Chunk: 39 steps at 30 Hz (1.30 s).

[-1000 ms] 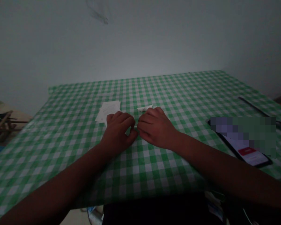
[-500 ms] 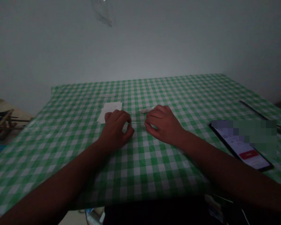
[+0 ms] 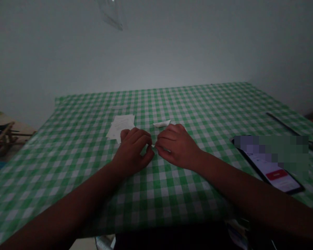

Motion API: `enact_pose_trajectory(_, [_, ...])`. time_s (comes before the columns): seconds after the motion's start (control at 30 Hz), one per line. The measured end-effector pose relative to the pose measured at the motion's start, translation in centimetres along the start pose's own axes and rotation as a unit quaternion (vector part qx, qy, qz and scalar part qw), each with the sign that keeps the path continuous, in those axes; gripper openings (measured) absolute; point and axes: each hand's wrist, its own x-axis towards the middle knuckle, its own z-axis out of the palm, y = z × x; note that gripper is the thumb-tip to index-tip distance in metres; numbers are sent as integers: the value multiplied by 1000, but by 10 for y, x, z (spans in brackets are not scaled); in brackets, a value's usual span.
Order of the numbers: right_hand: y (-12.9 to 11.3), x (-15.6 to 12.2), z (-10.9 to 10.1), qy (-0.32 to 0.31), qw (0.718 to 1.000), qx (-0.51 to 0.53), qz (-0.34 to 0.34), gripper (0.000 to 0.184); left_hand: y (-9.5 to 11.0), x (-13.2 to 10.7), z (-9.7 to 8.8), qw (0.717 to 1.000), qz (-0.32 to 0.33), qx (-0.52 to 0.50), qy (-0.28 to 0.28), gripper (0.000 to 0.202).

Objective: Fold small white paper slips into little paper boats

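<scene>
Both my hands rest on a green-and-white checked tablecloth (image 3: 203, 104) in dim light. My left hand (image 3: 134, 149) is curled, its fingertips pinched together. My right hand (image 3: 176, 146) is curled too, and its fingertips meet those of the left. Between the two pinches sits something small, thin and pale (image 3: 153, 146) that I cannot make out. Just beyond my left hand lies a small stack of white paper slips (image 3: 121, 125). A small folded white piece (image 3: 161, 123) lies just beyond my right hand.
A phone (image 3: 272, 170) with a lit screen lies on the cloth at the right. A dark thin rod (image 3: 284, 123) lies farther right near the table's edge. A pale wall stands behind the table. Wooden furniture (image 3: 2, 135) shows at the far left.
Half a second ago my hands were apart with a thin pale strand stretched between them. They have now come back together, fingertips touching.
</scene>
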Motion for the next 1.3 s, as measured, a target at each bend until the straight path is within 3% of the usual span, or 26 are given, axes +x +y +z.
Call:
enact_pose_trajectory(0.53, [2, 3, 1, 21, 999, -2, 25, 12, 0, -1, -1, 999, -17, -10, -31, 7])
enact_pose_trajectory(1.3, [0, 1, 2, 20, 999, 23, 20, 13, 3, -1, -2, 999, -31, -37, -18, 4])
